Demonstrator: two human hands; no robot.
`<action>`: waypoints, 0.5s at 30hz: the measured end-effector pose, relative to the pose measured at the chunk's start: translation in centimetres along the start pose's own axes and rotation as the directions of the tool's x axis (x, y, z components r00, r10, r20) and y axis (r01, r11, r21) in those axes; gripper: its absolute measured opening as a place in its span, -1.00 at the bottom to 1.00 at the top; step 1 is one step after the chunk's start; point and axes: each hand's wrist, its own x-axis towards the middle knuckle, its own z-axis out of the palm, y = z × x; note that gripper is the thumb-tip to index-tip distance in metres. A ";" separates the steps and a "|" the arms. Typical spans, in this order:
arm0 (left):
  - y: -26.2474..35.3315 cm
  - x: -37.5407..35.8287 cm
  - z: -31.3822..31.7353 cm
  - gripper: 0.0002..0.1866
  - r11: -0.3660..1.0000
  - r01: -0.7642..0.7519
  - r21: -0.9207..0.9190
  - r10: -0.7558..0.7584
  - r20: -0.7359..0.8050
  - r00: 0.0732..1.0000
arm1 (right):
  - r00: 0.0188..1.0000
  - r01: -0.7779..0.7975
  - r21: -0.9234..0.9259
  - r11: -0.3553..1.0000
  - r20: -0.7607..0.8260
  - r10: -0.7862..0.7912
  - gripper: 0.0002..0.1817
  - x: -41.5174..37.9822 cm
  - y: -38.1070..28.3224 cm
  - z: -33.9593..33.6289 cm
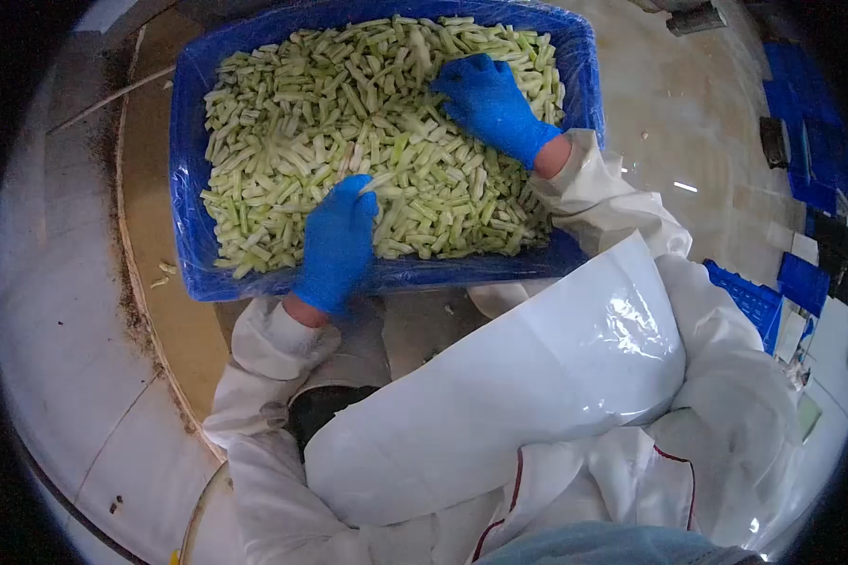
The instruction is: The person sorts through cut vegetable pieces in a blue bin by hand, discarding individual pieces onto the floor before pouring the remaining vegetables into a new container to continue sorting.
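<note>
A blue tub [190, 188] lined with clear plastic film is heaped with short cut pale-green vegetable pieces [349, 122] that look like cut green beans. Both of my hands wear blue gloves. My left hand [337, 247] is over the near edge of the heap, its fingers closed in a pinch at a pale-green piece [367, 186]. Farther back and to the right, my right hand [493, 105] rests on the heap with its fingers curled down among the pieces. What lies under those fingertips is hidden.
A white apron [509, 377] covers my front, just below the tub. A few loose pieces [165, 273] lie on the brown surface left of the tub. Blue crates [749, 299] stand at the right, beside the pale wet floor [683, 122].
</note>
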 end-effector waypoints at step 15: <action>2.5 1.9 -0.7 -0.64 0.913 -0.207 0.352 0.228 -0.019 0.974 | 0.958 0.275 0.555 0.785 -0.084 -0.276 -0.81 -2.7 -5.8 -4.8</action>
